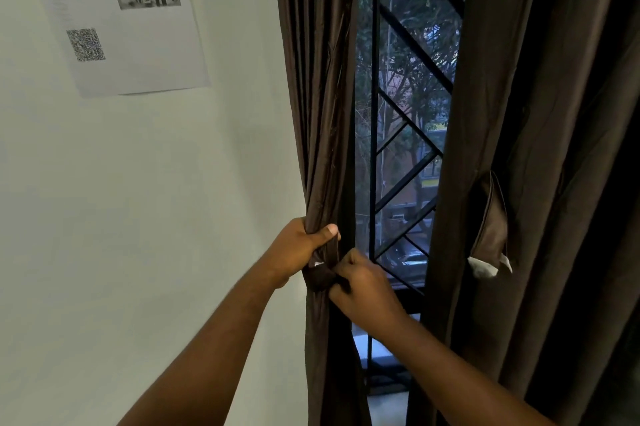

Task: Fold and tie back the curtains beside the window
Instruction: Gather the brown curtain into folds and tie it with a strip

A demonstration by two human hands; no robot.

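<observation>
- left hand (302, 245) is wrapped round the bunched-up left curtain (317, 96), thumb lying across the front of the folds
- right hand (360, 283) sits just below it, fingers curled, pinching the dark tie-back band (320, 278) against the gathered fabric
- right curtain (540, 148) hangs loose, its own tie-back (490, 228) dangling with a white tip
- window grille (408, 135) shows between the two curtains
- a printed sheet (117, 13) is stuck on the white wall (156, 200)

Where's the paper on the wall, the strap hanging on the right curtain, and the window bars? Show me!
paper (138, 45), head view, blank middle of the sheet.
strap (491, 219), head view, middle of the hanging loop.
window bars (373, 114), head view, the tall upright bar.
</observation>
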